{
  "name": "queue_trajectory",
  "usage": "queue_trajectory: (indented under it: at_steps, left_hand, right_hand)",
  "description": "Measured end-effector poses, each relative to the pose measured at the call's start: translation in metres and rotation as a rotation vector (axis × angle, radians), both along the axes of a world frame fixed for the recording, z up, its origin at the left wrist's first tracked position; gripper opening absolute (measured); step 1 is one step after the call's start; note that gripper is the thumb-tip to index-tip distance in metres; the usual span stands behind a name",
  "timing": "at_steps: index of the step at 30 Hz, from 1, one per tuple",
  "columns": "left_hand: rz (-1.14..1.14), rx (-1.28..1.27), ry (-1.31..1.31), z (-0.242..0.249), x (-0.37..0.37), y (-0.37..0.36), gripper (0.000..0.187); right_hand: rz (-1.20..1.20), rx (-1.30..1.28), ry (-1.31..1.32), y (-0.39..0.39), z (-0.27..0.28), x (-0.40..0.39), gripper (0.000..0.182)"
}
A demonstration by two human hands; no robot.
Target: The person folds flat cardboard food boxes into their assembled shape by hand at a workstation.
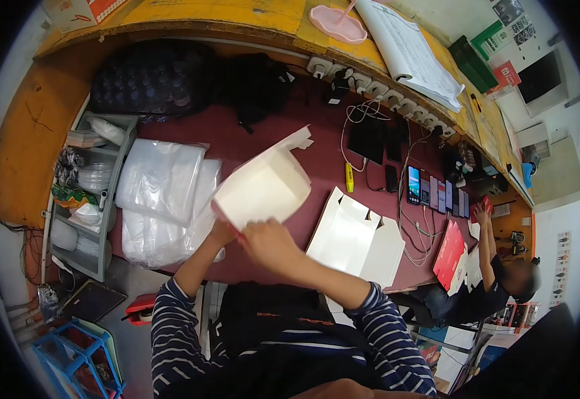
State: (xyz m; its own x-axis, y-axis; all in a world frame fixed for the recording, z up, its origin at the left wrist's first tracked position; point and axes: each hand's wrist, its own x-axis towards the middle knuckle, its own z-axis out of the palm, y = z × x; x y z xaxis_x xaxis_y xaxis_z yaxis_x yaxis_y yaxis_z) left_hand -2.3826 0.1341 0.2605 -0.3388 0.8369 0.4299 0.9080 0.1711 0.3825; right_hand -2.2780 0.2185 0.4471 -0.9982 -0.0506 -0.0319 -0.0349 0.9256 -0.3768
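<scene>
A partly folded white cardboard box [266, 189] is held up above the dark red table, its pale inside facing me and one flap sticking out at the far end. My right hand [268, 245] has its fingers closed on the near edge of the box. Beside it, my left hand [222, 231] grips the near left corner, its fingers largely hidden behind the cardboard. Just right of the box, flat white cardboard box blanks [346, 233] with cut slots lie on the table. Clear plastic bags [160, 179] are stacked to the left.
A grey compartment tray [107, 216] stands at the left edge. Farther right lie a yellow highlighter [349, 177], several lit phones [429, 189], charging cables and red box blanks [449, 253]. A co-worker [496, 279] sits at the right. Power sockets [363, 83] line the shelf.
</scene>
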Motion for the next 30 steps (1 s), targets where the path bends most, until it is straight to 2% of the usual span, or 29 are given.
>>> queue_trajectory:
  at_steps: [4,6,10,13,15,18,22,24,28,30]
  left_hand:
    - [0.036,-0.003,0.01,0.01,-0.012,0.005,0.015]
    - [-0.037,-0.399,0.044,0.018,-0.023,0.007,0.013]
    - [-0.152,-0.417,0.14,0.047,-0.035,0.015,0.012]
    - [-0.208,-0.479,0.187,0.051,-0.037,0.017,0.012]
    - [-0.326,-0.167,0.254,0.03,-0.037,0.018,0.01]
    - [-0.361,-0.321,0.331,0.033,-0.038,0.018,0.009]
    - [-0.322,-0.343,0.316,0.046,-0.031,0.019,0.008]
    - [-0.216,-0.24,0.148,0.058,-0.018,0.017,0.008]
    - [-0.105,-0.07,0.123,0.029,0.002,0.009,0.011]
    - [0.005,-0.54,0.108,0.007,0.006,0.002,0.014]
  right_hand:
    - [0.017,0.01,0.104,0.04,-0.048,-0.02,0.021]
    - [-0.061,0.04,0.061,0.049,-0.055,-0.021,0.021]
    - [-0.099,0.021,0.034,0.056,-0.055,-0.02,0.021]
    - [-0.125,0.0,0.076,0.051,-0.029,-0.013,0.022]
    - [-0.27,-0.044,0.057,0.049,0.006,-0.004,0.021]
    - [-0.466,-0.042,0.088,0.071,0.025,0.01,0.02]
    - [-0.515,-0.005,0.053,0.086,0.038,0.02,0.022]
    - [-0.341,0.034,0.047,0.084,0.026,0.024,0.021]
    - [-0.174,0.017,0.001,0.053,-0.001,0.01,0.019]
    - [0.022,-0.022,0.057,0.039,-0.007,-0.001,0.019]
